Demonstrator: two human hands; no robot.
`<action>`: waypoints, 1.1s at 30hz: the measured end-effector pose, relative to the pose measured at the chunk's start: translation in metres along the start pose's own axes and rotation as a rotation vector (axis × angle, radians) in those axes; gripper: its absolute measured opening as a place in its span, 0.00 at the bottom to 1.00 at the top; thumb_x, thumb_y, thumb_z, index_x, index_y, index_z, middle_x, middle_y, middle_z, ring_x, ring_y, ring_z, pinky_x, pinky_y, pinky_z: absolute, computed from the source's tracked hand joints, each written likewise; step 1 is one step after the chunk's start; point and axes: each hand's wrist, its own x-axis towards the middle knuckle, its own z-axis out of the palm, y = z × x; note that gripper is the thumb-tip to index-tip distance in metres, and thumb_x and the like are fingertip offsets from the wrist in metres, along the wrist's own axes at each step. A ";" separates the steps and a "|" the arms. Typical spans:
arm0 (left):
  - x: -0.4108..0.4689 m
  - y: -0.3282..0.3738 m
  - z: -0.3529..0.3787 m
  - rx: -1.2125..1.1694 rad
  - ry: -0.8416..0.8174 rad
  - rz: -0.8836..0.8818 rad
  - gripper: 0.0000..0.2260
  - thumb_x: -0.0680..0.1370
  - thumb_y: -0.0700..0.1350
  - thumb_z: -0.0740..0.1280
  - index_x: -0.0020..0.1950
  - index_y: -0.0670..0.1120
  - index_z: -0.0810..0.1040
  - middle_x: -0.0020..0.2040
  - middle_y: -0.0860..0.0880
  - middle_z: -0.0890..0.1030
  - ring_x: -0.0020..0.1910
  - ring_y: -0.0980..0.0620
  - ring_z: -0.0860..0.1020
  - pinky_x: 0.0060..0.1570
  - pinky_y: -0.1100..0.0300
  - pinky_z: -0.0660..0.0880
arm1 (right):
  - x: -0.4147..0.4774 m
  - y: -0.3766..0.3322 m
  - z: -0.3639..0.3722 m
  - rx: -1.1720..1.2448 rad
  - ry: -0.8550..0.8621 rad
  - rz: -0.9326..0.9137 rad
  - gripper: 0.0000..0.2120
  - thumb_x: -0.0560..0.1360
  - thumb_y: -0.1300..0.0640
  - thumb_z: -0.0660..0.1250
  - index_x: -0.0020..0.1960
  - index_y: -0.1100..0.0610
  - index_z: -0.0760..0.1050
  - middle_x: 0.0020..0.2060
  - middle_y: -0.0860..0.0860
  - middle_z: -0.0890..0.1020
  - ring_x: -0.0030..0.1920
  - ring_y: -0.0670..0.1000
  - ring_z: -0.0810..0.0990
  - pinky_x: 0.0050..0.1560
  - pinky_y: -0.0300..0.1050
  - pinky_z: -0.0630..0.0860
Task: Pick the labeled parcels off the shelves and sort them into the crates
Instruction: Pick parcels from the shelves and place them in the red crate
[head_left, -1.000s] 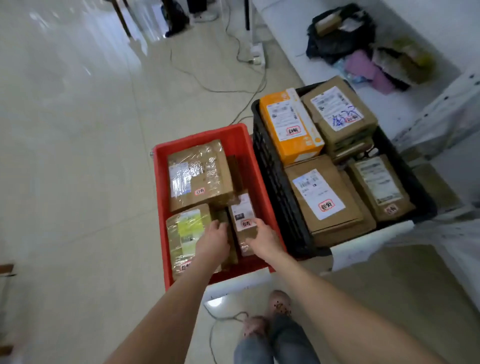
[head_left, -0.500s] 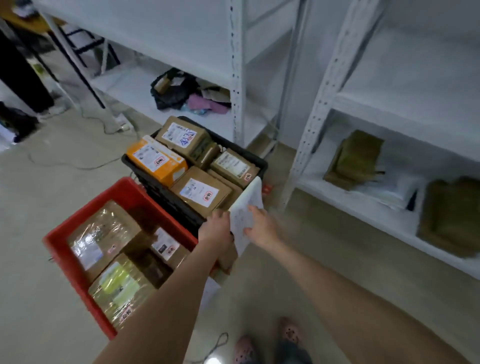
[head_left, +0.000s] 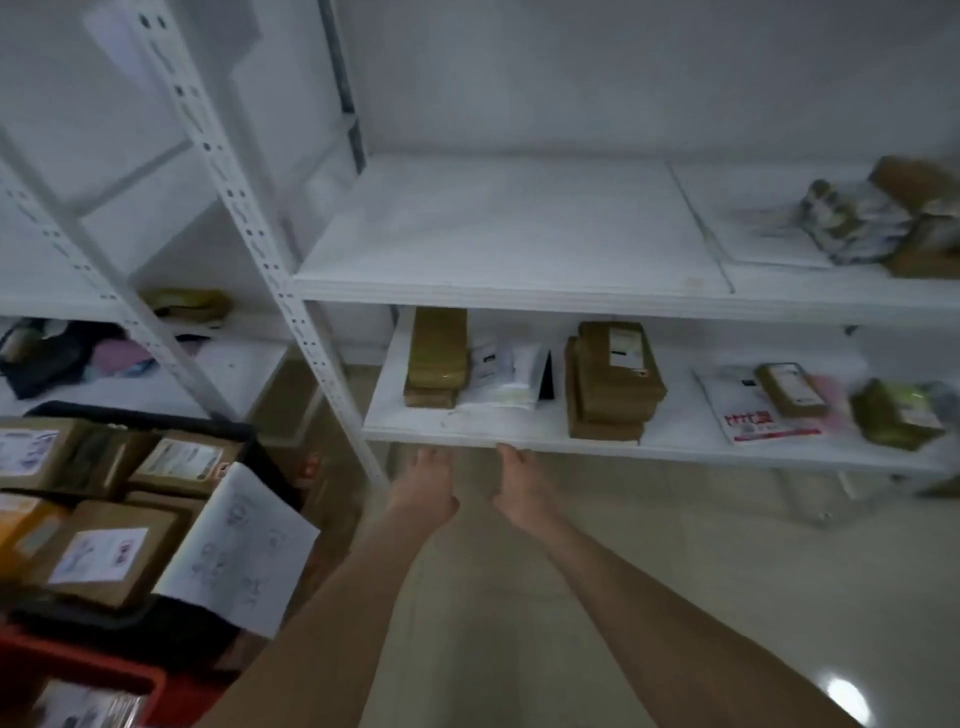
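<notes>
My left hand (head_left: 425, 486) and my right hand (head_left: 522, 486) reach forward side by side, both empty with fingers extended, just below the front edge of the lower white shelf (head_left: 467, 423). On that shelf lie a brown parcel stack at the left (head_left: 435, 356), white mailers (head_left: 506, 371), a taller brown stack with a label (head_left: 610, 379), a small brown box (head_left: 789, 389) on a white and red mailer (head_left: 753, 415), and a green-taped parcel (head_left: 893, 413). The black crate (head_left: 156, 415) at the left holds several labeled brown boxes. A corner of the red crate (head_left: 104, 675) shows bottom left.
A white paper sheet (head_left: 239, 551) hangs on the black crate's near side. The upper shelf (head_left: 509, 234) carries parcels only at its far right (head_left: 878, 218). White slotted uprights (head_left: 291, 312) stand between shelf bays. A second shelf unit at left holds dark bags (head_left: 47, 358).
The view has swung from the crates up to the shelves. Both hands left the red crate, passed the paper sheet on the black crate, and now reach toward the lower shelf, empty.
</notes>
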 end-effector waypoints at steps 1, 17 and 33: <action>0.006 0.027 0.002 0.001 -0.005 0.027 0.30 0.76 0.44 0.66 0.75 0.45 0.58 0.73 0.44 0.61 0.70 0.43 0.66 0.62 0.50 0.70 | 0.002 0.022 -0.015 0.003 0.006 0.031 0.32 0.76 0.60 0.65 0.76 0.54 0.56 0.71 0.57 0.64 0.69 0.59 0.68 0.68 0.51 0.67; 0.128 0.258 0.038 -0.037 -0.093 0.294 0.27 0.77 0.44 0.64 0.74 0.44 0.60 0.72 0.43 0.61 0.68 0.43 0.66 0.61 0.52 0.69 | 0.063 0.230 -0.127 0.161 0.134 0.295 0.28 0.77 0.59 0.62 0.74 0.52 0.58 0.67 0.55 0.65 0.63 0.57 0.71 0.60 0.50 0.72; 0.357 0.270 0.103 -0.608 -0.074 -0.069 0.34 0.75 0.51 0.69 0.76 0.45 0.57 0.71 0.42 0.65 0.67 0.42 0.69 0.62 0.50 0.69 | 0.286 0.330 -0.126 0.599 0.139 0.431 0.38 0.75 0.54 0.69 0.77 0.56 0.52 0.72 0.57 0.62 0.69 0.59 0.68 0.67 0.53 0.68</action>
